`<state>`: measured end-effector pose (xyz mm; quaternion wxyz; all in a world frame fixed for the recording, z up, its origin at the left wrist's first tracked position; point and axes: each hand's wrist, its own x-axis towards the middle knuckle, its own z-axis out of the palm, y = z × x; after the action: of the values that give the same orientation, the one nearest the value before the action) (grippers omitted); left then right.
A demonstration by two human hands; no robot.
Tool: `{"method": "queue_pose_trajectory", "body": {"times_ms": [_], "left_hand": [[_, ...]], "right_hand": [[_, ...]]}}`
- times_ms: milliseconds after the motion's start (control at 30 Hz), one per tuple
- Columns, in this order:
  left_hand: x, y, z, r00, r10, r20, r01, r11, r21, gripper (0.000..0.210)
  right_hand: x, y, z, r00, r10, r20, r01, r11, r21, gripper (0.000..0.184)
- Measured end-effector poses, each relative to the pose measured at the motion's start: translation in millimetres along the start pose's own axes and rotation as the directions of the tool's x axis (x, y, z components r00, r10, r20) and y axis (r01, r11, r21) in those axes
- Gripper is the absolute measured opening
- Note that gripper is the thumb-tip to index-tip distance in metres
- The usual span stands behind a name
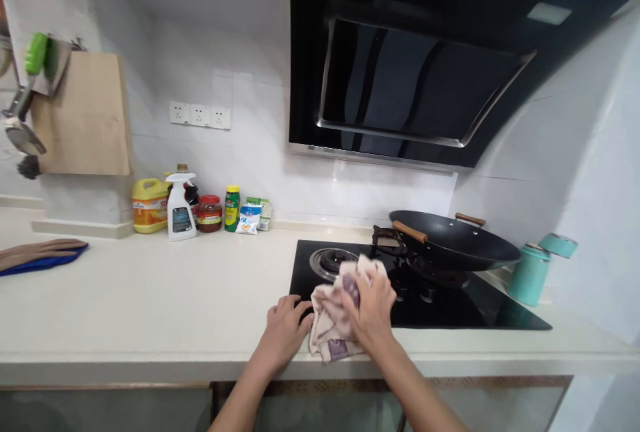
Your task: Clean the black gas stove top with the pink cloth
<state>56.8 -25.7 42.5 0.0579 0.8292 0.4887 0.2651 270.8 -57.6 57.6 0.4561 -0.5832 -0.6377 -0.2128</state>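
Note:
A crumpled pale pink cloth (327,319) with purple patches lies over the front left part of the black gas stove (475,302) and hangs onto the counter edge. My right hand (373,302) is closed on the cloth, fingers bent into its folds and slightly blurred. Just left of the cloth, my left hand (287,322) rests on the counter by the stove's corner, fingers apart and holding nothing. Behind the cloth is the left burner (333,262), partly covered by it.
A black wok (455,242) with wooden handles sits on the right burner. Beside it stands a turquoise container (531,275). A white spray bottle (180,209), jars and packets line the wall. A tan and blue item (45,259) lies far left. The range hood (400,72) overhangs the stove.

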Motion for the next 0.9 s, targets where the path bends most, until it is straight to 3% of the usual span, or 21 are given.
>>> {"method": "queue_pose_trajectory", "body": {"times_ms": [67, 167, 267, 333, 467, 567, 700, 833, 900], "left_hand": [[0, -1, 2.0, 1.000, 0.006, -0.016, -0.006, 1.000, -0.003, 0.038], [0, -3, 4.7, 0.999, 0.023, -0.033, -0.022, 1.000, 0.010, 0.039], [0, -4, 6.5, 0.999, 0.026, -0.043, -0.026, 1.000, 0.010, 0.039], [0, -5, 7.2, 0.999, 0.026, -0.047, -0.026, 1.000, 0.006, 0.039], [-1, -5, 6.5, 0.998, 0.032, -0.045, -0.032, 0.999, 0.009, 0.038], [-1, -4, 4.9, 0.999, 0.023, -0.035, -0.022, 1.000, 0.004, 0.038], [0, -3, 4.1, 1.000, -0.008, -0.025, 0.007, 0.999, -0.032, 0.039], [1, -2, 4.4, 1.000, -0.013, -0.024, 0.012, 0.997, -0.074, 0.042], [1, -2, 3.3, 1.000, -0.026, -0.018, 0.024, 0.995, -0.100, 0.044]], "right_hand": [[-44, 4, -20, 0.967, -0.030, 0.253, 0.044, 0.998, -0.051, 0.039], [-77, 7, -57, 0.925, 0.008, 0.379, 0.011, 0.999, -0.048, 0.046], [-61, 7, -91, 0.913, 0.049, 0.406, -0.080, 0.995, 0.060, 0.035], [-34, 11, -102, 0.923, 0.057, 0.380, -0.115, 0.985, 0.131, 0.039], [21, 25, -90, 0.942, -0.021, 0.336, -0.049, 0.979, 0.200, 0.035], [41, 36, -63, 0.877, -0.082, 0.474, -0.026, 0.976, 0.217, 0.030], [28, 46, -42, 0.788, -0.063, 0.612, -0.053, 0.984, 0.170, 0.026], [15, 58, -50, 0.692, -0.097, 0.715, -0.124, 0.960, 0.251, 0.025], [19, 67, -53, 0.688, -0.032, 0.725, -0.177, 0.962, 0.210, 0.032]]}}
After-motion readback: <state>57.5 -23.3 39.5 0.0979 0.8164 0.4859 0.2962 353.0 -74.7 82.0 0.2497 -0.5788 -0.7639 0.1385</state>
